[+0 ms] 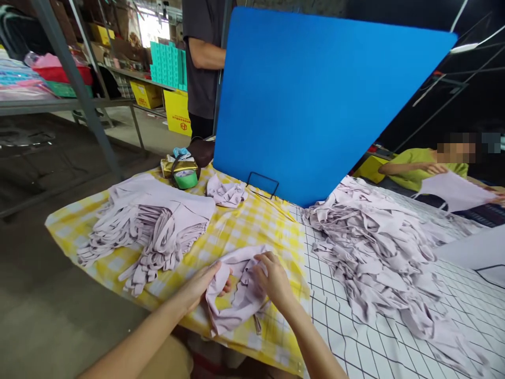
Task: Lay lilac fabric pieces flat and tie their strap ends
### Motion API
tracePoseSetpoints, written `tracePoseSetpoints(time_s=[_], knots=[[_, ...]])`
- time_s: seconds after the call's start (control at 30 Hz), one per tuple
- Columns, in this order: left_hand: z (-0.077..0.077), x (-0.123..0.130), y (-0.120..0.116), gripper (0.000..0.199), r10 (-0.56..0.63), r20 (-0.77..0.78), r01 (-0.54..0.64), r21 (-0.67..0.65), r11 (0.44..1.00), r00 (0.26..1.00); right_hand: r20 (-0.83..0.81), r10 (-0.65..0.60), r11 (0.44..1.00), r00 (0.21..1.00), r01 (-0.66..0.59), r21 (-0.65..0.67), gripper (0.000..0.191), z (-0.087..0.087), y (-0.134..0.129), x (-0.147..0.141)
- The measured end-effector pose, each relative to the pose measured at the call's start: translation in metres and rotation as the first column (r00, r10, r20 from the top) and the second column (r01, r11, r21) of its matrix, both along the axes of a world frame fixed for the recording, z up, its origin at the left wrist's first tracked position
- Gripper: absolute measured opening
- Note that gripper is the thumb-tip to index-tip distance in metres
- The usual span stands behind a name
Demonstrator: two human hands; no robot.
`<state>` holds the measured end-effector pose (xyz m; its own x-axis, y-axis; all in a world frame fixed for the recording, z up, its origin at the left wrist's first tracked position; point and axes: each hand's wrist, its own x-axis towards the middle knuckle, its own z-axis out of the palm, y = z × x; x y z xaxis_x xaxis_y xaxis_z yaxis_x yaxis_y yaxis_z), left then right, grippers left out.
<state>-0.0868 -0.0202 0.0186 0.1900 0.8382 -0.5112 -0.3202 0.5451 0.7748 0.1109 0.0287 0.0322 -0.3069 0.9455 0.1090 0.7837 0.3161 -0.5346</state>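
A pale lilac garment [236,316] lies partly bunched in a loop on the yellow checked cloth [278,337] right before me. My left hand [207,287] grips its left edge, thumb on top and fingers curled beneath. At the opposite side, my right hand [272,279] pinches the fabric with bent fingers. A neat stack of lilac garments [169,202] lies to the left, its straps hanging toward me. Behind the held piece sits a small crumpled lilac garment [226,191]. A large loose heap of lilac garments [374,237] spreads out on the right.
A big blue board [315,100] stands upright across the table, near a black wire stand [262,184]. Green tape [186,179] sits at the back left. The right side has a white grid cloth [335,337]. One person [203,68] stands behind; another [414,163] handles lilac fabric.
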Motion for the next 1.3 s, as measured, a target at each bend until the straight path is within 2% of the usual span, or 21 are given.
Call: tracePoseSetpoints(time_s=[0.1, 0.17, 0.23, 0.27, 0.33, 0.4, 0.43, 0.5, 0.57, 0.67, 0.73, 0.77, 0.9, 0.97, 1.0, 1.03, 1.1, 1.13, 1.17, 1.23, 1.3], knots=[[0.005, -0.011, 0.001, 0.043, -0.066, -0.375, 0.132, 0.151, 0.980, 0.925, -0.008, 0.058, 0.998, 0.998, -0.058, 0.018, 0.028, -0.003, -0.002, -0.015], [0.010, -0.019, 0.002, 0.044, -0.006, -0.663, 0.206, 0.223, 0.953, 0.748, -0.020, 0.093, 0.996, 0.995, -0.093, 0.019, 0.033, -0.006, 0.000, -0.022], [0.016, -0.024, 0.002, 0.045, 0.030, -0.793, 0.259, 0.234, 0.937, 0.609, -0.041, 0.105, 0.994, 0.994, -0.105, 0.017, 0.039, -0.010, 0.003, -0.028], [0.019, -0.026, 0.001, 0.046, 0.012, -0.789, 0.277, 0.229, 0.933, 0.615, -0.056, 0.100, 0.995, 0.993, -0.099, 0.017, 0.042, -0.011, 0.005, -0.031], [0.024, -0.028, -0.001, 0.045, -0.040, -0.628, 0.247, 0.245, 0.937, 0.778, -0.093, 0.072, 0.997, 0.993, -0.070, 0.016, 0.045, -0.014, 0.008, -0.035], [0.027, -0.029, -0.003, 0.041, -0.056, -0.264, 0.128, 0.263, 0.956, 0.963, -0.144, 0.028, 1.000, 0.989, -0.028, 0.003, 0.040, -0.015, 0.009, -0.039], [0.028, -0.029, -0.004, 0.039, -0.054, -0.050, 0.065, 0.261, 0.963, 0.997, -0.174, 0.005, 1.000, 0.985, -0.008, -0.014, 0.034, -0.014, 0.007, -0.040], [0.029, -0.028, -0.006, 0.039, -0.074, 0.314, -0.010, 0.259, 0.966, 0.947, -0.222, -0.021, 0.998, 0.975, 0.007, -0.064, 0.026, -0.009, 0.002, -0.042], [0.030, -0.026, -0.005, 0.042, -0.145, 0.533, -0.014, 0.282, 0.959, 0.834, -0.328, -0.021, 0.982, 0.944, -0.043, -0.186, 0.040, 0.001, -0.006, -0.041], [0.036, -0.017, -0.001, 0.045, -0.236, 0.661, 0.016, 0.321, 0.947, 0.713, -0.646, -0.103, 0.847, 0.756, -0.274, -0.456, 0.063, 0.023, -0.019, -0.040], [0.042, -0.010, 0.002, 0.046, -0.263, 0.668, 0.038, 0.331, 0.943, 0.696, -0.761, -0.237, 0.739, 0.604, -0.397, -0.545, 0.053, 0.039, -0.025, -0.037], [0.046, -0.007, 0.003, 0.046, -0.265, 0.657, 0.040, 0.336, 0.941, 0.705, -0.774, -0.285, 0.721, 0.565, -0.406, -0.562, 0.044, 0.046, -0.026, -0.036], [0.058, -0.005, 0.000, 0.047, -0.174, 0.471, -0.022, 0.382, 0.924, 0.865, -0.788, -0.371, 0.790, 0.491, -0.279, -0.546, 0.027, 0.073, -0.026, -0.022], [0.062, -0.013, -0.007, 0.045, -0.192, 0.211, 0.086, 0.427, 0.900, 0.958, -0.781, -0.315, 0.828, 0.539, -0.246, -0.504, 0.027, 0.085, -0.026, -0.010], [0.063, -0.019, -0.012, 0.041, -0.277, 0.035, 0.235, 0.435, 0.869, 0.960, -0.752, -0.255, 0.832, 0.608, -0.259, -0.491, 0.028, 0.091, -0.027, -0.003], [0.066, -0.024, -0.016, 0.038, -0.401, -0.156, 0.428, 0.410, 0.805, 0.903, -0.698, -0.174, 0.821, 0.695, -0.289, -0.493, 0.029, 0.095, -0.029, 0.004], [0.071, -0.033, -0.024, 0.034, -0.571, -0.474, 0.729, 0.276, 0.626, 0.670, -0.533, 0.023, 0.772, 0.846, -0.354, -0.527, 0.033, 0.102, -0.035, 0.016], [0.074, -0.035, -0.025, 0.034, -0.575, -0.570, 0.785, 0.226, 0.577, 0.587, -0.450, 0.111, 0.750, 0.886, -0.372, -0.547, 0.035, 0.104, -0.038, 0.020], [0.078, -0.034, -0.025, 0.033, -0.527, -0.632, 0.786, 0.227, 0.576, 0.568, -0.383, 0.181, 0.735, 0.906, -0.383, -0.559, 0.036, 0.105, -0.041, 0.023], [0.085, -0.026, -0.020, 0.026, -0.348, -0.660, 0.698, 0.386, 0.603, 0.666, -0.297, 0.265, 0.737, 0.917, -0.392, -0.551, 0.039, 0.106, -0.047, 0.023], [0.090, -0.012, -0.010, 0.034, -0.313, -0.581, 0.649, 0.565, 0.510, 0.751, -0.223, 0.327, 0.767, 0.918, -0.396, -0.505, 0.040, 0.108, -0.052, 0.020]])
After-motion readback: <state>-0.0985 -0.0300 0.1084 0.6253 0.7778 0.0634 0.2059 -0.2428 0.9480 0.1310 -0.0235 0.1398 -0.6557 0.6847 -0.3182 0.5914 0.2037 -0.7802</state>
